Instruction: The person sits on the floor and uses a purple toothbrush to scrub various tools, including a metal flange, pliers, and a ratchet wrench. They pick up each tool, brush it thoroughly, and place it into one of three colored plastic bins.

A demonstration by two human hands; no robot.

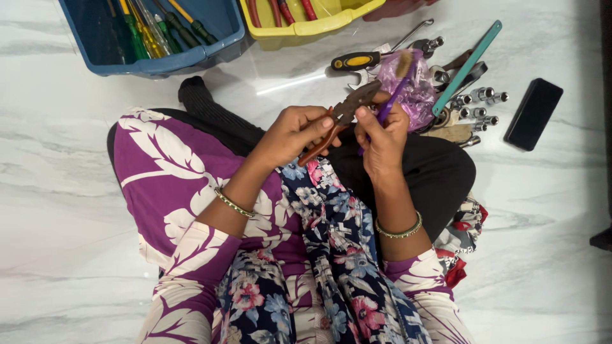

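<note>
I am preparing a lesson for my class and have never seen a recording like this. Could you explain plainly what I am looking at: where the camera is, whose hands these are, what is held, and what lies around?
There is no machine: the single camera sits on a person's head and looks down at their lap and a pale marble floor. The left hand holds a pair of pliers with reddish handles. The right hand holds a purple-handled brush against them. Beyond lie a blue bin of screwdrivers, a yellow bin, a black-and-yellow screwdriver, a purple bag, metal sockets, a teal strip and a black phone.
</note>
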